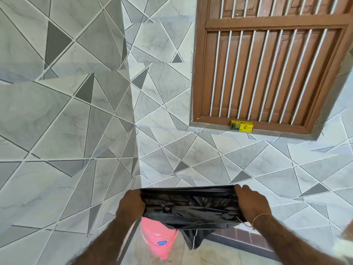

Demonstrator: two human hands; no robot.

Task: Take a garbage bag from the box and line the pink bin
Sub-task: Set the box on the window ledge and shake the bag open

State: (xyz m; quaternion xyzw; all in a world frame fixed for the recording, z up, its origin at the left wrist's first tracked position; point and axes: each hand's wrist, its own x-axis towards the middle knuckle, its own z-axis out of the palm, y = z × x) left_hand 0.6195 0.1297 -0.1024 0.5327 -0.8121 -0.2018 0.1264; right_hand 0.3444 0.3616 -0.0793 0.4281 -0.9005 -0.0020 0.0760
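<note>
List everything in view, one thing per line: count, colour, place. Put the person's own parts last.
garbage bag: one, black, stretched between both hands above the bin, a loose end hanging down at its lower right.
pink bin: one, pink with a small blue label, on the floor below the bag, its top partly hidden by the bag.
box: one, yellow, lying on the window sill.
window: one, brown wooden frame with pale vertical bars, upper right.
wall tiles: many, grey and white with a triangle pattern, covering both walls of the corner.
left hand: one, gripping the bag's left edge.
right hand: one, gripping the bag's right edge, a thin thread around the wrist.
</note>
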